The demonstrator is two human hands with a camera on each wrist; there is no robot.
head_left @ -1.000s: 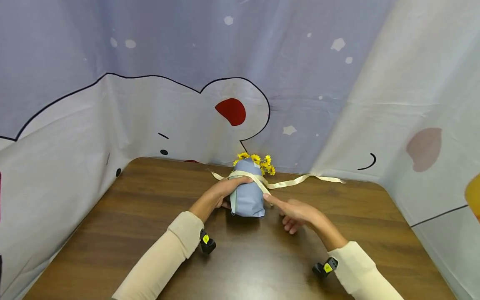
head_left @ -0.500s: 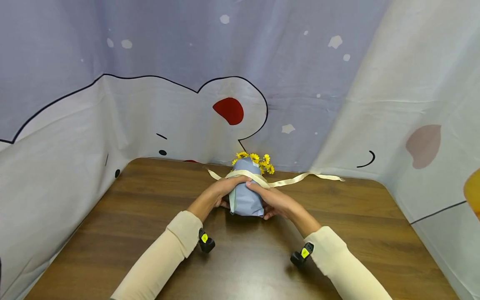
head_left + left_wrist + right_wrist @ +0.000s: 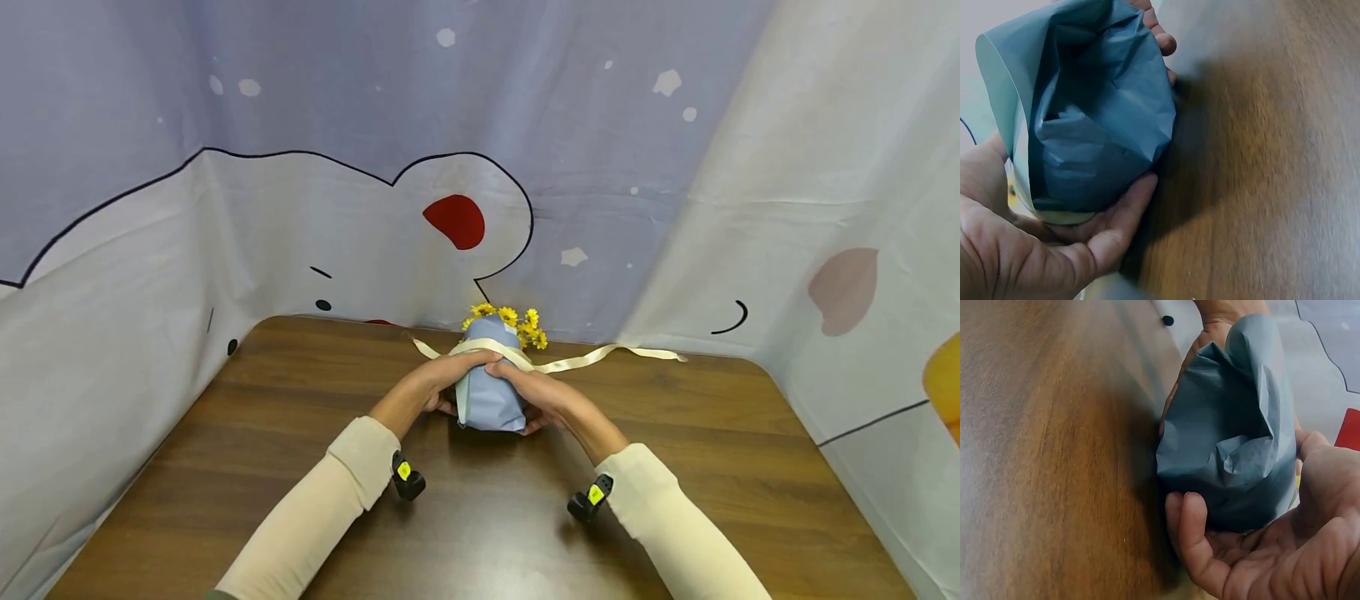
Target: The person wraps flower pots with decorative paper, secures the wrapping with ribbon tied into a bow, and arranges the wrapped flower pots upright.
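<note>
A bouquet in blue-grey wrapping paper (image 3: 491, 402) lies near the table's far edge, its yellow flowers (image 3: 530, 332) showing at the far end. Across the wrap runs a cream ribbon (image 3: 581, 364), with loose tails to both sides. My left hand (image 3: 438, 377) grips the bouquet from the left, thumb on top beside the ribbon. From the right, my right hand (image 3: 542, 393) holds it too, its thumb meeting the left one on top. Both wrist views look into the crumpled open end of the paper (image 3: 1104, 125), with fingers curled under it. Flower stems are hidden inside.
The brown wooden table (image 3: 300, 517) spreads around the bouquet. Behind it hangs a printed cloth (image 3: 337, 225) that also closes off both sides. A small black camera (image 3: 407, 482) is worn on the left wrist, and another camera (image 3: 588, 500) on the right.
My right hand has come in from the right, its pointing finger leaving the ribbon, and now grips the bouquet's right side. The left hand has kept its hold.
</note>
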